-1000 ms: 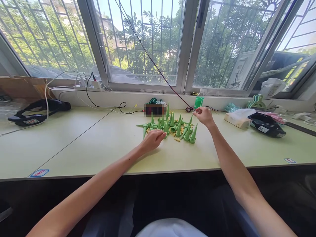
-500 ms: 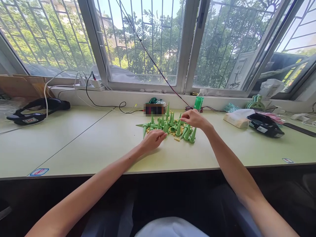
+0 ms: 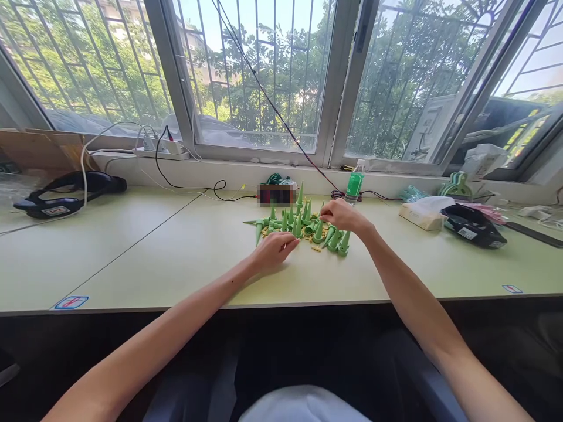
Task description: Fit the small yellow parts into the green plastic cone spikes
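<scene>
A cluster of green plastic cones [image 3: 303,225] stands and lies on the pale green table [image 3: 176,258], mixed with small yellow pieces [image 3: 315,248]. My left hand [image 3: 273,249] rests on the table at the near left edge of the cluster, fingers curled and pinched toward the yellow bits. My right hand [image 3: 343,215] hovers over the right side of the cluster, fingers bent down among the cones and pinched; what they hold is too small to make out.
A green bottle [image 3: 354,184] stands behind the cones by the window sill. Black headgear [image 3: 65,193] lies at far left. A tissue pack [image 3: 424,212] and a black device [image 3: 472,225] sit at right. Cables [image 3: 189,187] run along the sill.
My right hand moved left and down from beside the bottle onto the right part of the cone cluster. My left hand stayed nearly in place.
</scene>
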Available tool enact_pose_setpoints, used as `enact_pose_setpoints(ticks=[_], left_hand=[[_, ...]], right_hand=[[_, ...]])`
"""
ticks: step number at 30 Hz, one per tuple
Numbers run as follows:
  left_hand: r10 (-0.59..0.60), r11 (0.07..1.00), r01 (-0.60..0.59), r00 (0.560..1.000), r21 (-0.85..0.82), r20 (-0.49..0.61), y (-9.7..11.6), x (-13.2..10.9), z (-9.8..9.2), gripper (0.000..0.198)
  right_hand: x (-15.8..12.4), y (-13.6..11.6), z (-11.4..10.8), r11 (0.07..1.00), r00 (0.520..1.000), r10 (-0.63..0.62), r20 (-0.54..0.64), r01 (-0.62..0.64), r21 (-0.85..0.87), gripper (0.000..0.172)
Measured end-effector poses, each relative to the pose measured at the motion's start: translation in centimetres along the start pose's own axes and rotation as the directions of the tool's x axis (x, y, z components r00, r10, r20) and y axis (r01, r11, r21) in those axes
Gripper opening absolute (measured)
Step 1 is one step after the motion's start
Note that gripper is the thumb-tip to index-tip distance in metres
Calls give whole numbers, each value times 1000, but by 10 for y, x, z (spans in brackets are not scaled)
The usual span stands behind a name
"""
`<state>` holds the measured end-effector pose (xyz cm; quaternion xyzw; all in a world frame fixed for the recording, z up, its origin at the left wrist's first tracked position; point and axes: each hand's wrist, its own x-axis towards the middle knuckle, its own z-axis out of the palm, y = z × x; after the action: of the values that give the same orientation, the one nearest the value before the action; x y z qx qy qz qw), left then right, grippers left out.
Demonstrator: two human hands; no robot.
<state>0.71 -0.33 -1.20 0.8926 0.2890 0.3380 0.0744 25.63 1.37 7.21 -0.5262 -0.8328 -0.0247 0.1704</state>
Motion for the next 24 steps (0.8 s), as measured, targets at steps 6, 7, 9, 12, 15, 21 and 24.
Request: enact_pose_setpoints(ticks=[6, 7, 9, 12, 15, 21, 24], left_hand=[[-22, 1000, 22, 1000, -5, -14, 1, 2, -1, 41], [-35, 999, 34, 999, -8, -23, 1, 2, -1, 41], [-81, 996, 80, 995, -26, -48, 1, 3, -1, 37], [-167, 983, 161, 983, -89, -70, 1, 4, -1, 28], [-203, 971, 195, 978, -139, -49, 1, 4, 0, 25], [-219, 964, 225, 974, -138, 58, 0, 2, 1, 21], [-210, 969, 219, 974, -116, 83, -1, 1, 2, 24]], right_hand=[[-2, -13, -11, 1000, 998, -25, -55, 26, 17, 26], [-3, -17, -12, 999, 997, -29, -68, 30, 19, 27], [-4, -25, -12, 998, 995, -46, -90, 49, 35, 28], [-6, -37, -7, 988, 986, -122, -111, 131, 77, 33], [-7, -47, 3, 969, 971, -194, -137, 212, 126, 36], [-6, -54, 25, 926, 946, -273, -175, 307, 220, 33], [-5, -54, 31, 912, 938, -286, -193, 329, 245, 35]])
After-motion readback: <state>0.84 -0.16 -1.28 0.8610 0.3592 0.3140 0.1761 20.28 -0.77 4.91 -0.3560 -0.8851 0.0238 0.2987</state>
